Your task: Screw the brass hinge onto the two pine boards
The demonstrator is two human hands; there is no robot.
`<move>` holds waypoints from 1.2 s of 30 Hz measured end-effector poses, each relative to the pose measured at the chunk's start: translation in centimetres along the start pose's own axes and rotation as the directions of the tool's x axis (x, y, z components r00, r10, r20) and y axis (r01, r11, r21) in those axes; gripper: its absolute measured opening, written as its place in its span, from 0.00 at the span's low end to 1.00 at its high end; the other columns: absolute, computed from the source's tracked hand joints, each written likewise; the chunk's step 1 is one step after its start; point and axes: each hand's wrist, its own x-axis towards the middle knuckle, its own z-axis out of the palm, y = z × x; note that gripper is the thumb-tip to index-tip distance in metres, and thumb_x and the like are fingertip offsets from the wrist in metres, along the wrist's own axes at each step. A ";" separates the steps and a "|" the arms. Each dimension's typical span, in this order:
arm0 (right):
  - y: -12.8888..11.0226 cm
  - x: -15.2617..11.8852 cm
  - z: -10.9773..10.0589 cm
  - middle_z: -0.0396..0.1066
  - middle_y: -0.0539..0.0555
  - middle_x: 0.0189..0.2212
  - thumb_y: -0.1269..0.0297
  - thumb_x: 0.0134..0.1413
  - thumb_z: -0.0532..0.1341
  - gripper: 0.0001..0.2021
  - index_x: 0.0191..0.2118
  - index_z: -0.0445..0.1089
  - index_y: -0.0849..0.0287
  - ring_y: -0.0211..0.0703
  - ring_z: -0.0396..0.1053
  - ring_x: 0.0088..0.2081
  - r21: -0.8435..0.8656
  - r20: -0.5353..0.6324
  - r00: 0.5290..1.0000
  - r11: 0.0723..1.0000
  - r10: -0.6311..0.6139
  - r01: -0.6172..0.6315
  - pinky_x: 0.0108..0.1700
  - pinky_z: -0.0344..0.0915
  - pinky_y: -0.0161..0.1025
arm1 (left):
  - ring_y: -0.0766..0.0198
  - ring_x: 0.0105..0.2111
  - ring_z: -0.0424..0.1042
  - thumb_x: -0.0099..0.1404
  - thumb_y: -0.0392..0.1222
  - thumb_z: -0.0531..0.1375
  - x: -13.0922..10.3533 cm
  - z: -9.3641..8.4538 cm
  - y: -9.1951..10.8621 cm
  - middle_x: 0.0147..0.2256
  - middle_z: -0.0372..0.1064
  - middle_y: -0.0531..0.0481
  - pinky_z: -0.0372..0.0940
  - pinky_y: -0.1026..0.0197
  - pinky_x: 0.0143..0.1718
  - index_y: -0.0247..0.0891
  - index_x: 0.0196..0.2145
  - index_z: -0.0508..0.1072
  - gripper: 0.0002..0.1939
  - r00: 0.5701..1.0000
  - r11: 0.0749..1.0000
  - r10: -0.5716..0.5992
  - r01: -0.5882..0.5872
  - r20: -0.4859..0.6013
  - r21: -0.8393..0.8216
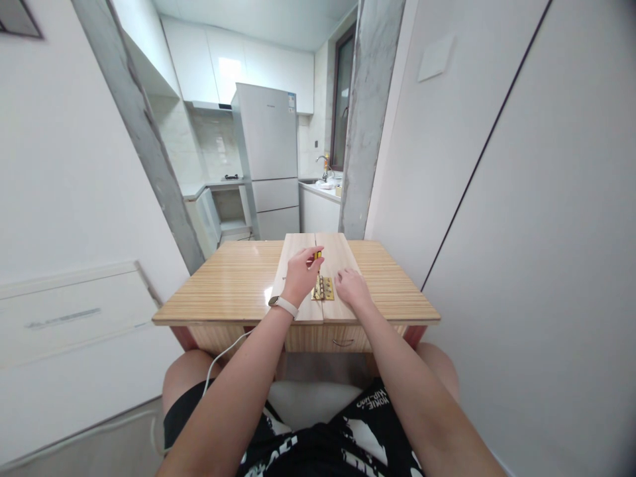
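Upright in the pinched fingers of my left hand [301, 273] is a small screwdriver, its yellow and black handle [318, 254] showing. The shaft points down toward a brass-coloured hinge [328, 289], though its tip is hard to make out. The hinge lies across the seam between two pale wooden boards [330, 244], near their front end. Just right of the hinge, my right hand [352, 289] rests on the right board with its fingers loosely bent and slightly apart; I see nothing in it. Part of the hinge's left leaf is hidden by my left hand.
The boards lie on a striped wooden table [213, 291] with a drawer handle [342, 342] below its front edge. A white cable [223, 354] runs up beside my left forearm. Beyond the table stand a grey refrigerator [273, 139] and a sink counter [320, 192].
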 end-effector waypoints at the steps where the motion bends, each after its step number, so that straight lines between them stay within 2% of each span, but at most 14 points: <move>1: 0.0 0.0 0.0 0.76 0.64 0.52 0.56 0.74 0.50 0.20 0.51 0.78 0.57 0.53 0.68 0.58 -0.001 -0.004 1.000 1.000 -0.003 0.003 0.63 0.57 0.44 | 0.62 0.41 0.78 0.73 0.34 0.61 0.0 0.0 -0.1 0.47 0.77 0.46 0.77 0.58 0.45 0.44 0.54 0.79 0.15 1.000 1.000 0.001 -0.001 0.008 -0.013; 3: 0.0 0.0 -0.1 0.77 0.63 0.52 0.56 0.74 0.51 0.19 0.51 0.78 0.57 0.52 0.68 0.57 -0.004 -0.012 1.000 1.000 -0.005 0.005 0.62 0.57 0.43 | 0.61 0.44 0.78 0.74 0.34 0.60 -0.1 0.1 -0.2 0.49 0.77 0.45 0.77 0.57 0.47 0.44 0.55 0.78 0.15 1.000 1.000 0.007 -0.007 0.004 -0.015; 5: -0.1 -0.1 -0.1 0.77 0.63 0.51 0.55 0.74 0.50 0.20 0.50 0.78 0.57 0.52 0.69 0.56 -0.008 -0.015 1.000 1.000 -0.002 0.002 0.61 0.58 0.43 | 0.61 0.44 0.78 0.73 0.36 0.63 -0.2 0.0 -0.1 0.48 0.75 0.45 0.77 0.57 0.47 0.44 0.54 0.79 0.14 1.000 1.000 0.013 -0.013 -0.017 0.005; 9: -0.1 0.0 -0.1 0.76 0.64 0.52 0.54 0.74 0.49 0.21 0.51 0.78 0.57 0.53 0.68 0.56 -0.019 -0.004 1.000 1.000 0.000 0.000 0.61 0.58 0.44 | 0.64 0.37 0.75 0.66 0.39 0.71 -0.1 -0.2 0.2 0.43 0.72 0.48 0.76 0.58 0.45 0.44 0.50 0.80 0.14 0.997 0.996 -0.004 0.010 -0.073 0.093; 13: 0.0 0.0 0.0 0.76 0.64 0.52 0.54 0.74 0.49 0.21 0.51 0.78 0.56 0.53 0.68 0.57 -0.014 -0.004 1.000 1.000 -0.002 0.002 0.61 0.57 0.45 | 0.64 0.35 0.75 0.70 0.36 0.66 0.0 -0.2 0.1 0.41 0.74 0.48 0.75 0.58 0.44 0.44 0.52 0.81 0.14 0.999 0.995 -0.021 0.024 -0.036 0.095; 18: -0.1 -0.1 -0.2 0.76 0.63 0.52 0.55 0.74 0.50 0.20 0.51 0.78 0.56 0.52 0.69 0.57 -0.009 -0.015 1.000 1.000 -0.003 0.003 0.62 0.58 0.44 | 0.61 0.45 0.78 0.73 0.33 0.60 0.1 0.2 0.1 0.50 0.77 0.45 0.77 0.58 0.47 0.44 0.59 0.78 0.19 0.999 1.000 0.007 -0.007 0.043 0.004; 22: -0.2 -0.1 -0.3 0.76 0.63 0.52 0.54 0.74 0.49 0.21 0.51 0.78 0.56 0.52 0.68 0.57 -0.015 0.000 1.000 1.000 0.005 -0.005 0.62 0.57 0.44 | 0.62 0.43 0.78 0.69 0.36 0.67 0.1 0.2 0.3 0.47 0.76 0.47 0.77 0.58 0.48 0.45 0.55 0.80 0.18 1.000 0.999 0.021 -0.022 0.020 0.034; 25: -0.2 -0.1 -0.3 0.77 0.63 0.51 0.54 0.74 0.49 0.21 0.50 0.78 0.57 0.52 0.69 0.57 -0.013 -0.005 1.000 1.000 0.003 -0.003 0.61 0.58 0.44 | 0.63 0.38 0.77 0.67 0.38 0.70 0.3 0.0 0.2 0.43 0.74 0.48 0.77 0.58 0.45 0.44 0.53 0.82 0.17 1.000 0.997 -0.004 0.005 -0.019 0.081; 28: -0.2 -0.1 -0.4 0.76 0.63 0.52 0.55 0.74 0.50 0.21 0.51 0.78 0.57 0.53 0.69 0.57 -0.010 -0.006 1.000 1.000 0.000 0.000 0.62 0.58 0.44 | 0.65 0.34 0.76 0.70 0.37 0.67 0.3 -0.1 0.1 0.41 0.73 0.48 0.77 0.58 0.43 0.44 0.54 0.82 0.16 1.000 0.996 -0.026 0.027 -0.013 0.087; 33: -0.4 -0.2 -0.6 0.76 0.63 0.54 0.56 0.74 0.50 0.20 0.53 0.78 0.57 0.52 0.68 0.58 -0.011 0.012 1.000 1.000 0.007 -0.007 0.64 0.56 0.44 | 0.63 0.39 0.78 0.72 0.32 0.61 0.2 -0.1 0.1 0.44 0.76 0.46 0.77 0.58 0.44 0.45 0.58 0.78 0.20 0.999 0.999 0.013 -0.015 0.037 0.050; 36: -0.4 -0.2 -0.7 0.76 0.63 0.53 0.55 0.74 0.50 0.20 0.52 0.78 0.56 0.52 0.68 0.58 -0.010 0.011 1.000 1.000 0.010 -0.010 0.64 0.57 0.43 | 0.62 0.41 0.78 0.71 0.32 0.62 0.1 -0.2 0.3 0.44 0.77 0.47 0.77 0.58 0.44 0.44 0.56 0.76 0.18 1.000 1.000 -0.002 0.001 0.026 0.023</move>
